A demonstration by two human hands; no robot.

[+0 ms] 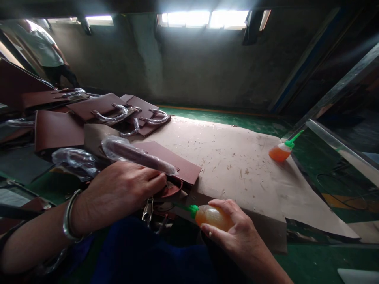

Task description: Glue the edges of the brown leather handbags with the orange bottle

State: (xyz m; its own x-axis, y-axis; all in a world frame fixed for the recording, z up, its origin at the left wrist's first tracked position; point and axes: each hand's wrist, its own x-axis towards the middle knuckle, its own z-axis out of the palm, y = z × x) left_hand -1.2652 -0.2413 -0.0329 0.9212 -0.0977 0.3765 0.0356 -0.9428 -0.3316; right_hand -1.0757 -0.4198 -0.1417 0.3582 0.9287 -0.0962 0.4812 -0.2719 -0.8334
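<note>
My right hand [237,225] is wrapped round a plastic squeeze bottle [214,217] of orange liquid, its green nozzle pointing left. My left hand [130,187] has its fingers closed on the edge of a reddish-brown leather bag [174,161], beside a curved stitched part [174,187]. Above that hand lies a handle in clear plastic wrap [136,154]. A metal zip pull [147,210] hangs under the left fingers. The nozzle tip is dark and hard to make out near the bag's lower edge.
Several brown bags [103,106] with wrapped handles are piled at the left. A second orange bottle [280,152] stands at the right of the paper-covered table [225,150]. A metal frame [340,146] rises at the right. A person [44,47] is at the back left.
</note>
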